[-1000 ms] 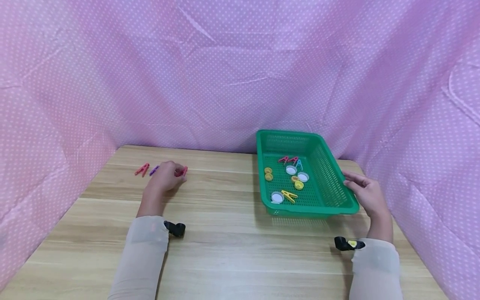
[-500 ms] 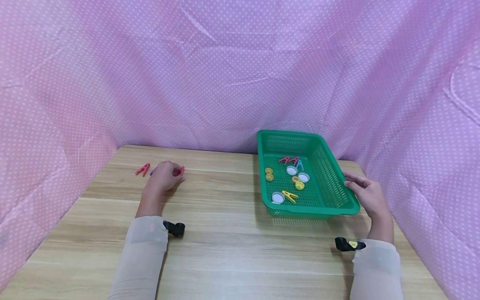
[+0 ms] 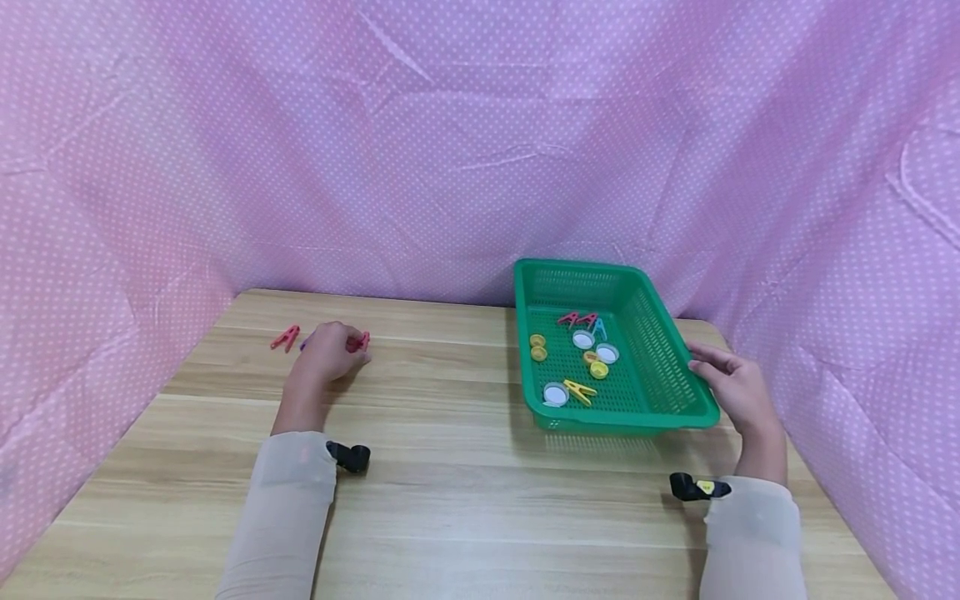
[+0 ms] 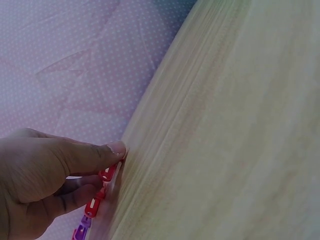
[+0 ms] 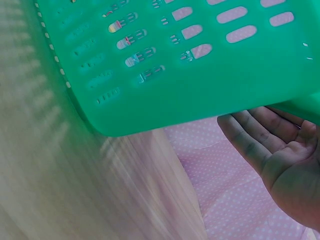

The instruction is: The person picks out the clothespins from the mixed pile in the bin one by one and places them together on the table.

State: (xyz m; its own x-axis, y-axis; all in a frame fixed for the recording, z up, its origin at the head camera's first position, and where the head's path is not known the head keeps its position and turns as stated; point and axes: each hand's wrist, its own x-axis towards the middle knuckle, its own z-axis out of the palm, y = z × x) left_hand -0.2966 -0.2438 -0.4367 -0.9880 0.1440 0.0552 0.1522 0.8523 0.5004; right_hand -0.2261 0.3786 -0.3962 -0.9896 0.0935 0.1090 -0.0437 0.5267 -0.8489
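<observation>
In the head view my left hand (image 3: pixel 327 352) is at the far left of the table, thumb and fingers pinching a red clothespin (image 3: pixel 364 342). The left wrist view shows this red clothespin (image 4: pixel 106 174) between thumb and fingers, close to the tabletop. Beside the hand lies another red clothespin (image 3: pixel 286 337), and a purple clothespin (image 4: pixel 80 230) is mostly hidden behind the hand in the head view. My right hand (image 3: pixel 738 390) grips the right rim of a green plastic basket (image 3: pixel 652 350). In the right wrist view its fingers (image 5: pixel 250 140) lie outside the basket wall, under the rim.
Inside the basket are red clothespins (image 3: pixel 579 320), a blue clothespin (image 3: pixel 599 327), a yellow clothespin (image 3: pixel 580 392), several yellow caps (image 3: pixel 598 370) and white round lids (image 3: pixel 583 340). A pink dotted curtain (image 3: pixel 465 167) hangs behind and beside the wooden table (image 3: pixel 465 500).
My left hand's fingers have drawn the red clothespin slightly left, and the purple one is more covered by the hand. My right hand and the basket stay in place.
</observation>
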